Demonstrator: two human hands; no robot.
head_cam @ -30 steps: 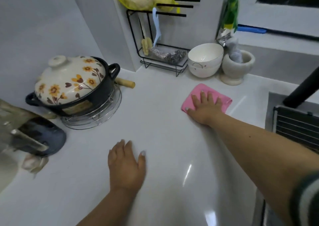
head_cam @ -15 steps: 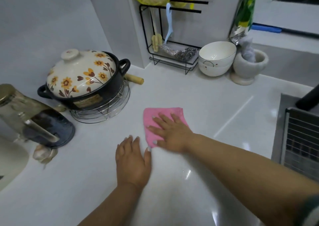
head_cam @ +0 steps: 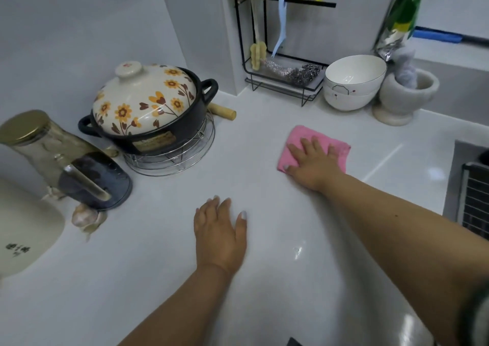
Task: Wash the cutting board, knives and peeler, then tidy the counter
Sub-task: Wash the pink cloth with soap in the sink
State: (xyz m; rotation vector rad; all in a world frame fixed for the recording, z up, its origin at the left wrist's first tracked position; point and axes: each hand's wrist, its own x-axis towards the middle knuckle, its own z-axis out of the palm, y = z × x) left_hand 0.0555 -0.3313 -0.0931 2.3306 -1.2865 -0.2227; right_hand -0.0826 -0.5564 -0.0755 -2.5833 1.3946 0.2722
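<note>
Two stacked bowls (head_cam: 353,86), one pink cloth (head_cam: 309,136) under right hand (head_cam: 313,163).

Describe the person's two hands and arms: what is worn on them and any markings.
Both forearms are bare. The left hand wears no glove or ring that shows; its nails carry pale, whitish polish, as does the one nail showing on the right hand. At the frame's lower right edge, a dark green and white striped sleeve covers the right upper arm.

The white counter (head_cam: 164,253) is smooth and glossy. The pink cloth (head_cam: 312,139) looks soft and matt. The pot's flowered lid (head_cam: 143,102) is glazed ceramic on a wire metal trivet (head_cam: 185,155). The 2 stacked bowls (head_cam: 352,83) are glossy; the mortar (head_cam: 404,99) is matt stone.
</note>
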